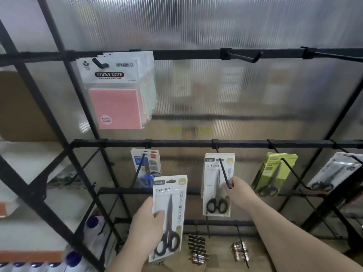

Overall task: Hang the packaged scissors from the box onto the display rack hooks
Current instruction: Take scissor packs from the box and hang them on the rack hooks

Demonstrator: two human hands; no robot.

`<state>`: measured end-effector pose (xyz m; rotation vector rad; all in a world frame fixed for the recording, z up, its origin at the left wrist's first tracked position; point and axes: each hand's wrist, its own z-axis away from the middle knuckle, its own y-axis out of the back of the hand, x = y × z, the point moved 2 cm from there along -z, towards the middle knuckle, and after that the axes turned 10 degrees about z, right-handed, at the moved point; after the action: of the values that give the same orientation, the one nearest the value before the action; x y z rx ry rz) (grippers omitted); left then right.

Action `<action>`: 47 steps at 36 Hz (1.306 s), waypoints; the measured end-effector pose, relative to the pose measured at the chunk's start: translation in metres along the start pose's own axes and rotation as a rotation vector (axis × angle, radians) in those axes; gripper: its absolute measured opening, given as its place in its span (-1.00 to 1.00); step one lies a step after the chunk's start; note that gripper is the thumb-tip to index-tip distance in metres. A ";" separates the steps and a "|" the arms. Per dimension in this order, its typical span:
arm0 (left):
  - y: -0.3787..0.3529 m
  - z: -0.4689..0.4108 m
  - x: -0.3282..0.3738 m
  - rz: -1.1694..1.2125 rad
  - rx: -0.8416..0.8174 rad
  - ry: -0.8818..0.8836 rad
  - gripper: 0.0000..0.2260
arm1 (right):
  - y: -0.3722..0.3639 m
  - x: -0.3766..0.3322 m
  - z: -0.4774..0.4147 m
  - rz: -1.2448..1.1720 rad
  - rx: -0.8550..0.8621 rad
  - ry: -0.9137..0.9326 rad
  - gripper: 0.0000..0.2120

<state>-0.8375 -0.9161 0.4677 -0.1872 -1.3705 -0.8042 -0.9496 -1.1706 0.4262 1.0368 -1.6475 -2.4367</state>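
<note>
**One pack in my grip, one on the hook**

My left grip (145, 228) holds the held pack (170, 213) upright with a slight tilt, thumb across its face. It is a white card with a grey header and a hang slot at the top. Black-handled scissors sit under clear plastic, blades pointing up. To its right, a matching hung pack (218, 185) dangles from a black hook (223, 169) on the rack's middle bar (186, 143). My right grip (237, 191) pinches that hook's upturned tip, in front of the hung pack.

The black display rack (186, 143) carries a white scissors pack (213, 185) on a hook (224, 172). Left of it hang blue-handled scissors (146, 178), right green packs (275, 171), up-left sticky notes (117, 91).
</note>
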 end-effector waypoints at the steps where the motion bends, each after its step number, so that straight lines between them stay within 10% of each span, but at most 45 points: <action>1: -0.001 0.000 0.000 0.000 -0.002 0.005 -0.73 | 0.000 0.000 -0.002 0.004 0.001 0.004 -0.86; 25: -0.007 0.006 0.003 0.036 -0.077 -0.038 -0.72 | -0.011 0.013 0.029 0.043 -0.115 -0.015 -0.59; 47: -0.045 0.057 0.035 0.074 -0.200 -0.117 -0.73 | 0.007 -0.004 0.156 -0.215 -0.066 0.228 -0.89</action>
<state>-0.9111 -0.9308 0.4978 -0.4437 -1.3833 -0.8791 -1.0321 -1.0445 0.4688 1.4871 -1.4438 -2.3654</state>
